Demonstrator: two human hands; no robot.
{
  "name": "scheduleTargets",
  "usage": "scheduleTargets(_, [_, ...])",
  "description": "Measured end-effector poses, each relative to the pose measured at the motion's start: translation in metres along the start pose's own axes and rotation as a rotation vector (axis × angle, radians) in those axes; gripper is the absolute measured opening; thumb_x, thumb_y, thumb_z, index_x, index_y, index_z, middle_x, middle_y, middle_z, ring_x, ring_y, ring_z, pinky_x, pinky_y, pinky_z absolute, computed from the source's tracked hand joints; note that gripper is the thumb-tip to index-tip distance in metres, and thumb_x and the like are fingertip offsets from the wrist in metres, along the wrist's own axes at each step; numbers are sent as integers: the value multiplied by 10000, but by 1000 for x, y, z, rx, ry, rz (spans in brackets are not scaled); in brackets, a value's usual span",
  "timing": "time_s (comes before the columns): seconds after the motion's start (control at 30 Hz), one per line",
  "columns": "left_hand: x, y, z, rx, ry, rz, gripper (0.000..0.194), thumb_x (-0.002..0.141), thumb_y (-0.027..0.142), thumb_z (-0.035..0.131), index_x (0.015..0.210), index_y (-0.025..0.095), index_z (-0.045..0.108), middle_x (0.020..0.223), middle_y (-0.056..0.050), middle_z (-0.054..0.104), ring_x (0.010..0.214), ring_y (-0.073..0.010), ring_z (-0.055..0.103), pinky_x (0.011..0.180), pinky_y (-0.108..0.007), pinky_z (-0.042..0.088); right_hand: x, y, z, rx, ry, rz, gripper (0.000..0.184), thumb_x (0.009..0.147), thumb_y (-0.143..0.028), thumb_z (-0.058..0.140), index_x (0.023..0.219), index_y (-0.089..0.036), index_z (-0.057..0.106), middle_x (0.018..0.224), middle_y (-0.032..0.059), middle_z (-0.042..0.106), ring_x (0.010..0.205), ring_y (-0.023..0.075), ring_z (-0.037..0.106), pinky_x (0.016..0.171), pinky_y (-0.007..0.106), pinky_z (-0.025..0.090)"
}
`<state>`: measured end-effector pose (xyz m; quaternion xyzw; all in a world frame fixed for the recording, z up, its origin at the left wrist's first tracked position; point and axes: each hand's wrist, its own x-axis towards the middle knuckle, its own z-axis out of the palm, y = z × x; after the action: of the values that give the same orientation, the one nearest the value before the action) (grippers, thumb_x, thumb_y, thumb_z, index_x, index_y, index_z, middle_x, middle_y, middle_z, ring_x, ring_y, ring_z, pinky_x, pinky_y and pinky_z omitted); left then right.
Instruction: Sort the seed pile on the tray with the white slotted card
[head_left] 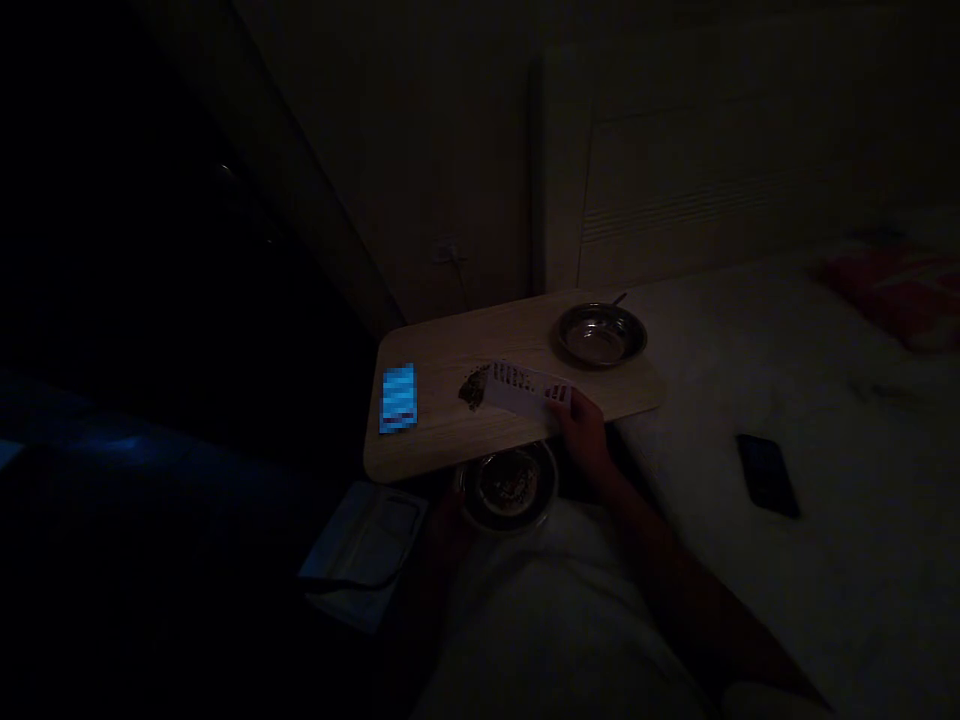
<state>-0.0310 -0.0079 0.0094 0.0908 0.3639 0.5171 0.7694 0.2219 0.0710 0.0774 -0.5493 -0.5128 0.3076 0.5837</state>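
Observation:
My right hand (585,428) is closed on the near end of a flat white slotted plastic piece (517,402), whose exact kind I cannot make out. Its far end touches a small heap of dark grains (472,388) on the wooden tabletop (435,440). Just below the table's front edge, a round metal bowl (551,500) has more dark bits in its bottom. At the bowl's left rim, my left hand (450,510) grips it, though deep shadow hides most of the fingers.
A second metal bowl (577,350) with a utensil handle stands at the table's back right. A lit phone screen (397,398) lies at the left. Another dark phone (766,475) rests on the bed (705,400). A pale bag with a dark strap (364,550) is at lower left.

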Motion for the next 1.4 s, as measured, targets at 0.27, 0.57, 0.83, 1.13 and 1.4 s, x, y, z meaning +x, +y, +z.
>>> scheduleTargets(0.27, [1, -1, -2, -20, -7, 8, 323, 780, 160, 652, 1085, 186, 752, 1118, -73, 778, 1299, -305, 574, 1191, -469, 306, 4, 1, 1, 11, 62, -31, 277, 864, -403, 605, 984, -182, 721, 953, 63, 757, 870, 245, 664, 807, 350, 503])
scheduleTargets(0.57, [-1, 1, 4, -10, 7, 9, 395, 791, 138, 633, 1171, 190, 726, 1095, -73, 785, 1255, -301, 612, 1174, -458, 338, 1, -8, 0, -15, 4, -73, 254, 890, -405, 591, 974, -200, 715, 935, 50, 748, 860, 232, 655, 786, 326, 495])
scheduleTargets(0.83, [-1, 0, 6, -24, -25, 27, 261, 773, 134, 661, 1008, 185, 764, 1036, -80, 794, 1234, -320, 622, 1168, -488, 343, -2, -9, -3, -20, -74, -89, 231, 911, -382, 580, 984, -205, 710, 956, 50, 746, 885, 236, 658, 790, 323, 488])
scheduleTargets(1.13, [4, -5, -2, -25, -23, 29, 338, 777, 177, 676, 1106, 199, 751, 1152, -79, 768, 1287, -328, 582, 1169, -487, 348, -4, -10, -6, 1, -60, -88, 207, 898, -364, 602, 983, -212, 714, 939, 36, 747, 868, 230, 662, 779, 322, 495])
scheduleTargets(1.4, [0, -4, 5, -7, 7, 60, 299, 772, 173, 678, 1058, 205, 761, 1107, -66, 781, 1288, -323, 582, 1173, -476, 346, -4, -12, -2, -25, -90, -103, 203, 905, -362, 589, 982, -222, 715, 946, 36, 750, 869, 229, 663, 783, 320, 498])
